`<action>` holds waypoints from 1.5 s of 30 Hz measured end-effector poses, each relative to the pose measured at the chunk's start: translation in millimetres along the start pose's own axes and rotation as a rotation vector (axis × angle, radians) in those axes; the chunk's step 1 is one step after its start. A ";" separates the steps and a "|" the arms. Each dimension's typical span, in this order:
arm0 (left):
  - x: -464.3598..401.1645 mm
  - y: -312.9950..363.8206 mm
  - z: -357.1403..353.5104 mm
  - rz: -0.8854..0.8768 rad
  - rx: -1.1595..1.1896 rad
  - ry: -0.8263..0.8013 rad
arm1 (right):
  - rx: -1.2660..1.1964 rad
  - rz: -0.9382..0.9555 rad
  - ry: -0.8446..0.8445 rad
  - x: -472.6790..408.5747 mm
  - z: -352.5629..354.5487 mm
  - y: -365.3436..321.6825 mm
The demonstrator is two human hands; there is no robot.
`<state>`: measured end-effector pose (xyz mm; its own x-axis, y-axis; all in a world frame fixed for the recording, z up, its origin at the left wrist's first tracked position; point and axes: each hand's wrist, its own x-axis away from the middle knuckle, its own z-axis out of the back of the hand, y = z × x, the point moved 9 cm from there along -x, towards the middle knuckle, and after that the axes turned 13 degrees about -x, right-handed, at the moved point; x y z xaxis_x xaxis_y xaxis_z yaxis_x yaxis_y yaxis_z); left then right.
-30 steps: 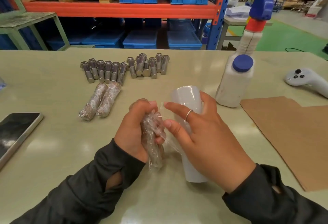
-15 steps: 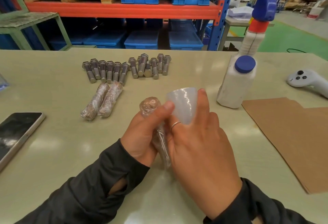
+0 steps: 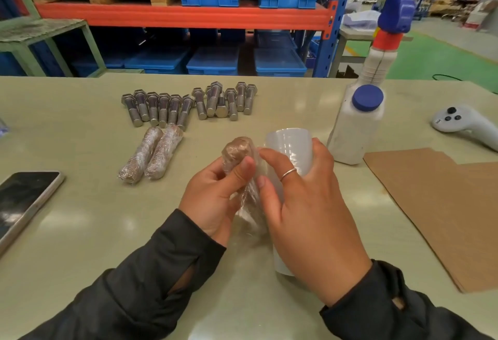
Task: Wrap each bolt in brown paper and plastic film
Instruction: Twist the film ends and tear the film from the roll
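My left hand [image 3: 215,199] grips a bolt wrapped in brown paper [image 3: 238,151], held nearly upright with clear film trailing round its lower half. Just to its right, my right hand [image 3: 304,205] holds the roll of plastic film [image 3: 289,145], fingers curled over it and fingertips at the film beside the bolt. Two wrapped bolts [image 3: 152,154] lie side by side on the table to the left. Behind them lies a row of several bare steel bolts [image 3: 188,104]. Brown paper sheets [image 3: 442,205] lie flat at the right.
A white bottle with a blue cap [image 3: 358,127] and a spray bottle [image 3: 388,43] stand behind the roll. A white controller [image 3: 463,124] lies at the far right, a phone [image 3: 24,199] at the left edge. Blue crates fill the shelving beyond the table [image 3: 80,232].
The bolt has been turned upright, so its paper-covered head now shows above my left thumb. My right hand with the roll has closed in beside the bolt.
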<state>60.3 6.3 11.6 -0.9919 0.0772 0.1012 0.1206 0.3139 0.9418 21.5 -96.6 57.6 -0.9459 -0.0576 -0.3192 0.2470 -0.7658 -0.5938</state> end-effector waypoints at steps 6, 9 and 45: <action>5.8 -0.5 -3.0 -0.035 -0.006 0.045 | 0.145 -0.064 -0.022 0.0 -7.7 -6.6; 6.7 0.7 -4.3 -0.046 0.001 0.078 | 0.160 -0.060 0.046 2.3 -4.4 -14.6; 2.2 -8.1 0.9 0.042 0.054 -0.048 | 0.283 0.076 -0.116 -10.8 -17.1 9.2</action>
<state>57.2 4.8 3.9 -0.9830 0.1362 0.1234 0.1652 0.3603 0.9181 37.5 -92.2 43.0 -0.9487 -0.1817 -0.2588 0.2651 -0.9032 -0.3375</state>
